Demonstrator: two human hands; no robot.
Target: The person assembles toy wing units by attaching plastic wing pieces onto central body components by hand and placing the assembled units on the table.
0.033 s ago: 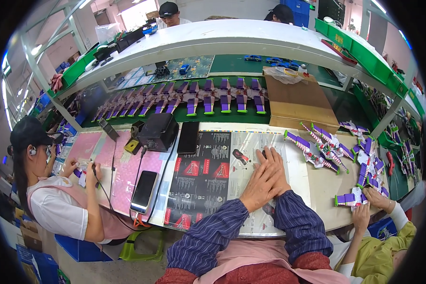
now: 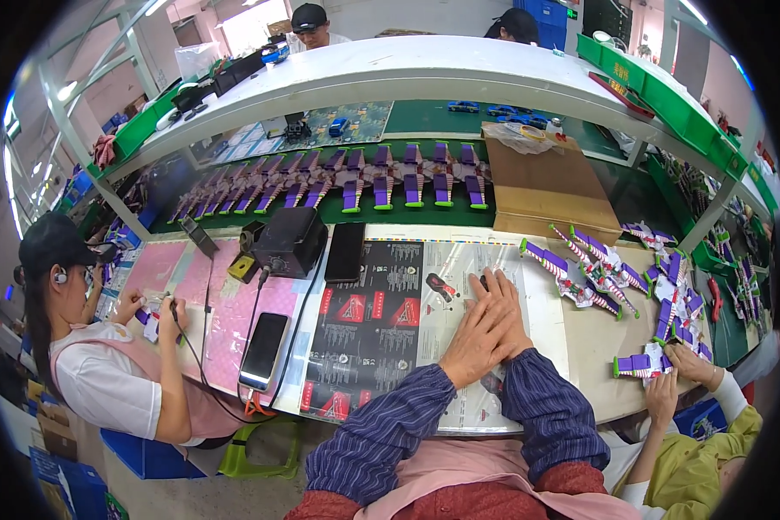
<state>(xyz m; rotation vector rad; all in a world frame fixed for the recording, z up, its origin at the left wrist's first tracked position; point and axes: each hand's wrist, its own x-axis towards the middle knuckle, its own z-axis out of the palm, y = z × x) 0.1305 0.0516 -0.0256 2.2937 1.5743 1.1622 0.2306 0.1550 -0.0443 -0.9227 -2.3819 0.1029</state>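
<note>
My left hand (image 2: 475, 343) rests across the back of my right hand (image 2: 510, 312), its fingers stretched out and fairly close together. Beneath it, my right hand lies palm down with extended fingers on a clear-covered printed sheet (image 2: 442, 338), pale with small car pictures. Neither hand shows anything held; what is under the palms is hidden. Left of them, the sheet's dark part (image 2: 360, 334) carries red pictures. Closest on the right is a pile of purple, white and green toy parts (image 2: 581, 269) with striped sections.
A black phone (image 2: 345, 253), another phone (image 2: 264, 347) on cables and a black box (image 2: 290, 243) stand to the left. Behind are a green belt (image 2: 399, 221) with rows of toy parts and a cardboard box (image 2: 542, 186). Co-workers' hands (image 2: 667, 381) handle parts at right, others at left.
</note>
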